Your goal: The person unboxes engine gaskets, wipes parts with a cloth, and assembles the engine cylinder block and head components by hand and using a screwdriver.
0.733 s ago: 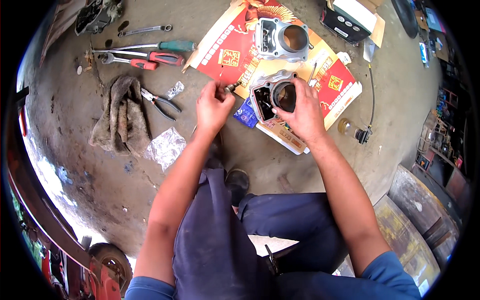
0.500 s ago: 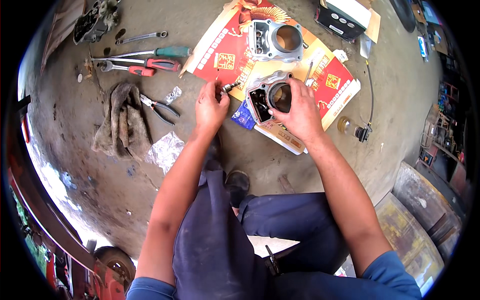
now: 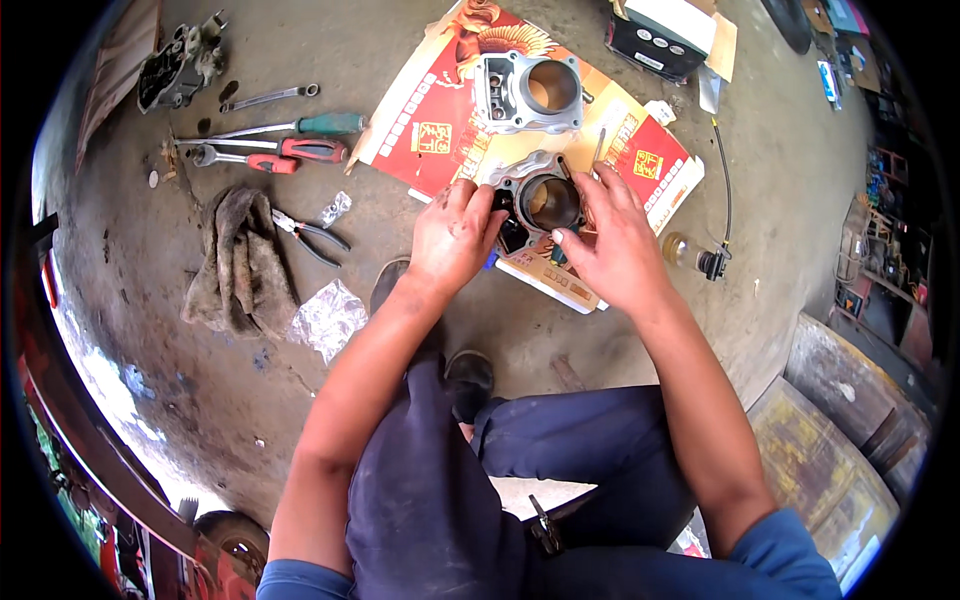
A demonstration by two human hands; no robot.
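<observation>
A silver engine cylinder (image 3: 535,165) with a round bore and a dark side chamber stands on flattened cardboard in front of me. My right hand (image 3: 618,245) holds its right flank, thumb at the near edge and fingers along the far side. At the cylinder's left side is my left hand (image 3: 453,238), its fingers curled in against the dark chamber. Whatever those fingers hold is hidden behind the hand. A second silver cylinder (image 3: 510,105) sits just beyond, on the same red and yellow cardboard (image 3: 425,125).
To the left lie a wrench (image 3: 270,97), a green-handled screwdriver (image 3: 330,123), red-handled tools (image 3: 312,149), pliers (image 3: 312,238), a brown rag (image 3: 240,270) and clear plastic wrap (image 3: 328,322). On the right are a black-and-white box (image 3: 655,45) and a small bottle with a hose (image 3: 685,253).
My left hand has moved right, to the cylinder's side, and the small metal fitting in its fingers has gone out of sight. My right hand has shifted from the bore rim to the right flank.
</observation>
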